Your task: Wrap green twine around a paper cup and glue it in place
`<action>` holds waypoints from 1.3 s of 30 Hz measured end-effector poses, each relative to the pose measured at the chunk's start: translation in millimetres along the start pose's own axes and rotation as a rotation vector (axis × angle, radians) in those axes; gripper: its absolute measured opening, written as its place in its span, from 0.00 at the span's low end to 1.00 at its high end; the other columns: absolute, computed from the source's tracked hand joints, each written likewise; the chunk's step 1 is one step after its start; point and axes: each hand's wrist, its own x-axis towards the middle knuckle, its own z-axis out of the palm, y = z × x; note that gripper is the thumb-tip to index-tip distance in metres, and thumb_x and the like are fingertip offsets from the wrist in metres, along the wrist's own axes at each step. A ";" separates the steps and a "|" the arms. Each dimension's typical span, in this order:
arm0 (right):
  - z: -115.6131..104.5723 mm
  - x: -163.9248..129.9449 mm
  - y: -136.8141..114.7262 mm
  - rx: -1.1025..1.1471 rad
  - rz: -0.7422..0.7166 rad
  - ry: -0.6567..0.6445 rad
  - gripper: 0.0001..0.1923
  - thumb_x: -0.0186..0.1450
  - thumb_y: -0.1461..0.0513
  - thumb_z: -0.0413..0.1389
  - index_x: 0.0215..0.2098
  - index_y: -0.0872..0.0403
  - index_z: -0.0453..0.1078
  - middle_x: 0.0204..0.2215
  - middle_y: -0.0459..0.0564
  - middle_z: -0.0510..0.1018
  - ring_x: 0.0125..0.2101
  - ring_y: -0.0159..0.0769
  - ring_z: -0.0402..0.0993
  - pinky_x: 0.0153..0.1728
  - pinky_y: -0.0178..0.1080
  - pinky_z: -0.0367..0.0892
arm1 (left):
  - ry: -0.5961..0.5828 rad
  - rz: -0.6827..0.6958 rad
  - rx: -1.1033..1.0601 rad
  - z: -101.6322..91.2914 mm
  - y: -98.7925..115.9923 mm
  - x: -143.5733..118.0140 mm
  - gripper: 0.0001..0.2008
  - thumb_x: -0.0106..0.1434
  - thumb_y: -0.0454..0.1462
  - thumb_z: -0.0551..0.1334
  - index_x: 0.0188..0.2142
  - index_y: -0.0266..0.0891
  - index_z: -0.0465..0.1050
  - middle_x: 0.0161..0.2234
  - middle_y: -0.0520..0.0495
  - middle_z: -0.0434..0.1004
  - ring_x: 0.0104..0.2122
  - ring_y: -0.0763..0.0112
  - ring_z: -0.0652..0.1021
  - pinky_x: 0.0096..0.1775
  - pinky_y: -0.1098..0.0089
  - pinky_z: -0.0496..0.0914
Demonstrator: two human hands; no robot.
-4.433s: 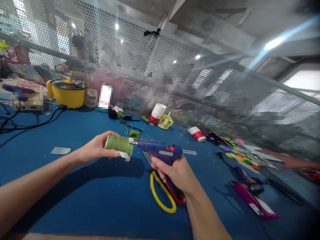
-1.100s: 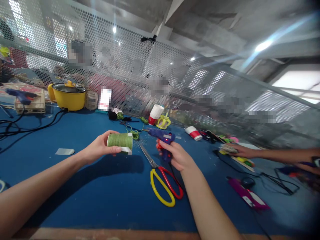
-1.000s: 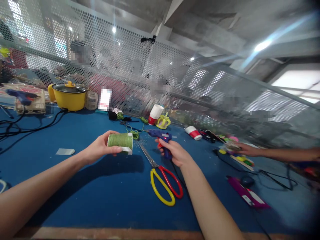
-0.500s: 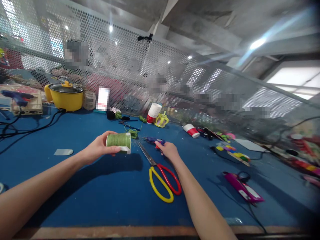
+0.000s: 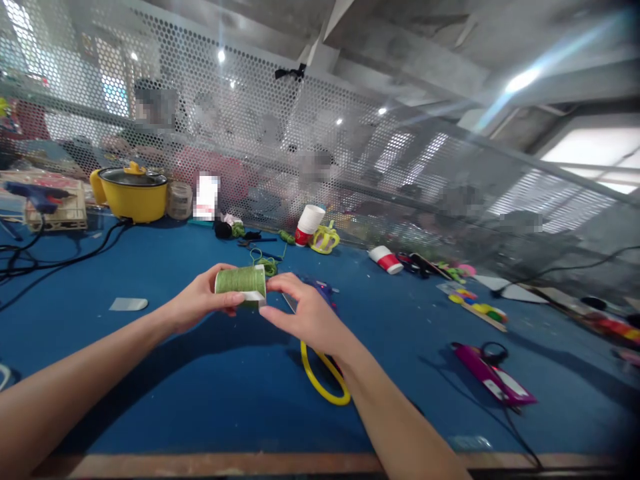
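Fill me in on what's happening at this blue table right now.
A person holds a green cord-wrapped cup sideways above the blue table. The left hand grips its side, and the right hand pinches the white rim end. A blue glue gun lies on the table just behind the right hand, and yellow-handled scissors lie partly under that wrist. A yellow pot sits at the far left.

A yellow cooking pot [image 5: 131, 195] stands at the blue table's [image 5: 210, 393] far left; right of it, two red-and-white paper cups [image 5: 307, 225] lie tipped; a magenta tool [image 5: 493, 382] lies well right.
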 end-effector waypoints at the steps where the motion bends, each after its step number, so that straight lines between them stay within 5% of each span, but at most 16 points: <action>1: 4.3 -0.9 -1.9 0.026 0.005 0.018 0.07 0.57 0.62 0.55 0.35 0.54 0.68 0.37 0.50 0.73 0.39 0.35 0.69 0.43 0.38 0.62 | -0.005 0.003 0.002 0.1 -0.4 -0.1 0.27 0.46 0.42 0.69 0.42 0.37 0.60 0.33 0.49 0.69 0.28 0.74 0.71 0.29 0.70 0.69; 6: 18.5 -6.4 7.6 0.091 0.075 0.147 0.05 0.60 0.62 0.51 0.29 0.55 0.66 0.31 0.48 0.72 0.34 0.34 0.69 0.39 0.36 0.63 | 0.009 0.065 0.168 0.0 -7.5 1.2 0.31 0.47 0.47 0.67 0.46 0.38 0.58 0.38 0.45 0.67 0.35 0.65 0.73 0.36 0.62 0.70; 11: 21.5 -10.7 16.4 0.058 0.106 0.220 0.04 0.60 0.63 0.50 0.28 0.54 0.65 0.28 0.48 0.71 0.31 0.33 0.68 0.36 0.36 0.63 | 0.111 0.581 0.799 2.7 -12.2 -2.7 0.40 0.43 0.45 0.70 0.52 0.41 0.54 0.52 0.38 0.58 0.52 0.53 0.63 0.51 0.53 0.60; 15: 24.0 -12.5 17.6 -0.006 0.061 0.216 0.04 0.60 0.65 0.50 0.28 0.54 0.64 0.28 0.48 0.70 0.31 0.33 0.67 0.36 0.37 0.63 | 0.099 0.814 1.040 9.3 -7.1 -10.7 0.23 0.56 0.39 0.63 0.49 0.40 0.59 0.43 0.41 0.66 0.44 0.61 0.68 0.44 0.60 0.65; 19: 27.3 -13.1 17.2 -0.087 -0.010 0.214 0.04 0.60 0.66 0.50 0.27 0.54 0.63 0.28 0.49 0.69 0.33 0.36 0.66 0.37 0.40 0.63 | 0.124 0.922 1.047 14.0 -2.4 -14.2 0.09 0.60 0.34 0.60 0.40 0.38 0.65 0.32 0.46 0.71 0.32 0.68 0.70 0.35 0.67 0.66; 23: 28.4 -13.7 16.1 -0.121 -0.080 0.192 0.05 0.61 0.66 0.50 0.27 0.54 0.63 0.28 0.49 0.71 0.34 0.37 0.66 0.37 0.41 0.62 | 0.159 0.890 0.966 15.6 0.8 -15.1 0.01 0.61 0.32 0.58 0.33 0.38 0.67 0.28 0.48 0.71 0.30 0.71 0.70 0.33 0.70 0.66; 33: 28.6 -16.6 12.7 -0.091 -0.165 0.159 0.04 0.62 0.66 0.50 0.29 0.53 0.63 0.31 0.50 0.72 0.37 0.36 0.67 0.39 0.42 0.63 | 0.304 0.447 0.663 14.1 5.4 -10.2 0.06 0.56 0.36 0.60 0.25 0.37 0.68 0.22 0.53 0.69 0.24 0.75 0.69 0.28 0.74 0.64; 39: 27.3 -17.6 12.4 -0.051 -0.167 0.132 0.04 0.61 0.66 0.50 0.30 0.52 0.63 0.32 0.50 0.71 0.36 0.36 0.67 0.39 0.42 0.64 | 0.282 0.351 0.554 12.2 2.1 -6.4 0.07 0.55 0.38 0.61 0.24 0.37 0.68 0.23 0.53 0.70 0.24 0.75 0.69 0.28 0.74 0.64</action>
